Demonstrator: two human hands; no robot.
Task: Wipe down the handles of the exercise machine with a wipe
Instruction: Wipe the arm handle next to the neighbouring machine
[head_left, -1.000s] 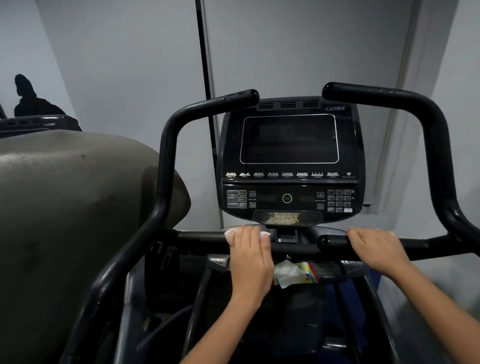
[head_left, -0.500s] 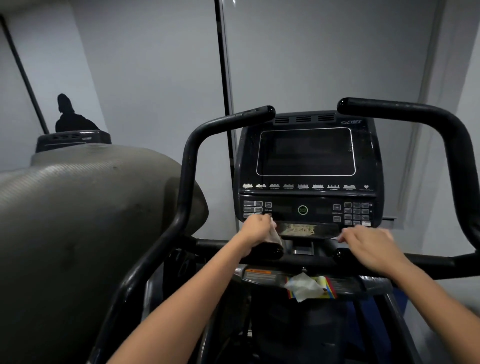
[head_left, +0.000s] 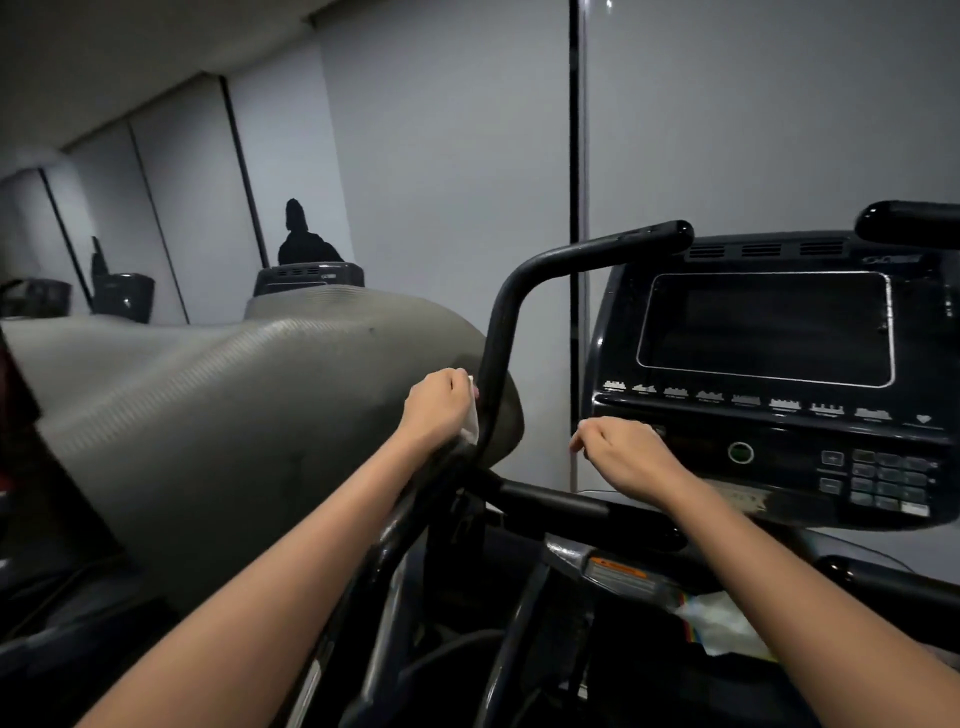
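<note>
Up off the crossbar goes the left hand (head_left: 439, 402), its fingers now curled round the white wipe (head_left: 471, 420), pressing it against the left handle (head_left: 496, 358), which rises near-upright there. Right hand (head_left: 621, 452) hovers loosely curled, holding nothing.

Handle (head_left: 498, 332): black, smooth, with a slight sheen along its upper bend. Wipe (head_left: 471, 421): thin white sheet, soft and creased, paper or cloth not distinguishable. Console (head_left: 779, 415): dark plastic, glossy, its screen (head_left: 763, 327) smooth and reflective. Housing (head_left: 234, 415) at left: grey, matt, finely ribbed texture. Warning label (head_left: 623, 571): glossy printed sticker. Wall panels (head_left: 441, 156): pale grey, smooth, matt.
</note>
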